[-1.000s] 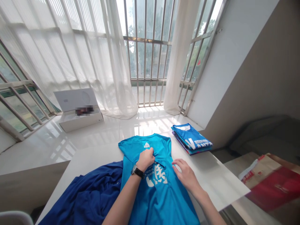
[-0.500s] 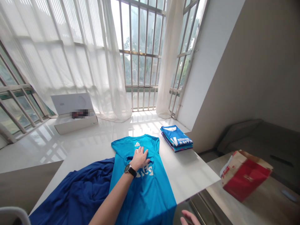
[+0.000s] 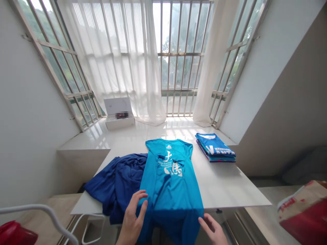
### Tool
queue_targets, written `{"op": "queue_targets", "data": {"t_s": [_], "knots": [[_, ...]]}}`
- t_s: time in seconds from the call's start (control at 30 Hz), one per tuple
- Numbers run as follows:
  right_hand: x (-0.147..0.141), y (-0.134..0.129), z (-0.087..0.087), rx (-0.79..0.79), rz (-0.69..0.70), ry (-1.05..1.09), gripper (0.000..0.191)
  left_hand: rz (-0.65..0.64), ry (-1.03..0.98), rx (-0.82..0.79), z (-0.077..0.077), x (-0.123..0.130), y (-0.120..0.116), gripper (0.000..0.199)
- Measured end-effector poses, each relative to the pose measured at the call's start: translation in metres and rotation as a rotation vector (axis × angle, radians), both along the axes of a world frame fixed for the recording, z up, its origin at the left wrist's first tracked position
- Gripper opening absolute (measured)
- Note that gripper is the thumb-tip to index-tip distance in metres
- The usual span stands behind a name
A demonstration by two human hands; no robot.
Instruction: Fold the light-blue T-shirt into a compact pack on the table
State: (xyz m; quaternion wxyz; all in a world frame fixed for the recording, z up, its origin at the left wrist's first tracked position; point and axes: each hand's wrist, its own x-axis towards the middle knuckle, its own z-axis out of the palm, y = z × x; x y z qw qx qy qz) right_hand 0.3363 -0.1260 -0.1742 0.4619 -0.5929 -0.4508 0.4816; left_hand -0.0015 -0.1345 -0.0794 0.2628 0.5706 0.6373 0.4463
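Note:
A turquoise T-shirt (image 3: 170,190) with white lettering lies spread on the white table, its lower part hanging over the front edge. My left hand (image 3: 135,214) is at the shirt's left side, thumb and fingers apart, holding nothing. My right hand (image 3: 214,228) is low by the shirt's right side with thumb and fingers parted. Its fingertips are close to the hanging fabric; whether they touch it I cannot tell. To the left, a crumpled dark blue garment (image 3: 120,180) lies partly beside the shirt. A stack of folded shirts (image 3: 216,148), a blue printed one on top, sits at the right.
The white table (image 3: 230,190) adjoins a window sill holding an open white box (image 3: 120,122). Sheer curtains (image 3: 122,64) hang before barred windows. A red and beige paper bag (image 3: 304,211) stands at the lower right. A curved white tube (image 3: 51,214) is at the lower left.
My left hand has left the shirt's upper back and come down to its lower left side. My right hand has come further into view beside the hem. The view has turned left.

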Motion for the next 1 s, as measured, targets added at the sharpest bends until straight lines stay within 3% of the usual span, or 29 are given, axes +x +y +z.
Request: {"op": "queue_targets", "data": {"t_s": [0.1,0.17,0.27,0.33,0.43,0.5,0.63,0.77,0.83,0.9,1.0], "knots": [[0.001,-0.002,0.002,-0.004,0.098,0.056,0.047,0.122,-0.154,-0.109,-0.040,-0.016,-0.048,0.049],[0.001,-0.003,0.005,-0.039,0.100,0.137,0.047,0.186,-0.268,-0.168,-0.068,-0.019,-0.067,0.057],[-0.003,-0.007,0.011,-0.104,0.160,0.221,0.050,0.288,-0.344,-0.193,-0.098,-0.017,-0.077,0.063],[-0.007,-0.011,0.015,-0.157,0.248,0.178,0.052,0.323,-0.310,-0.213,-0.105,-0.013,-0.074,0.063],[-0.013,-0.021,0.015,-0.247,0.330,0.010,0.053,0.382,-0.162,-0.272,-0.102,-0.007,-0.063,0.060],[-0.014,-0.029,0.012,-0.262,0.318,-0.080,0.053,0.353,-0.110,-0.325,-0.094,-0.005,-0.058,0.057],[-0.009,-0.046,0.010,-0.211,0.335,-0.094,0.056,0.022,-0.207,-0.356,-0.067,-0.006,-0.060,0.060],[0.004,-0.061,0.032,-0.180,0.235,0.100,0.060,-0.320,-0.437,-0.315,-0.031,-0.012,-0.074,0.053],[0.008,-0.068,0.048,-0.212,0.100,0.189,0.062,-0.298,-0.594,-0.343,-0.019,-0.014,-0.081,0.056],[0.010,-0.074,0.057,-0.243,0.030,0.209,0.063,-0.170,-0.741,-0.419,-0.017,-0.013,-0.088,0.066],[0.008,-0.085,0.055,-0.272,0.130,0.218,0.063,-0.101,-0.879,-0.526,-0.026,-0.007,-0.099,0.076]]}}
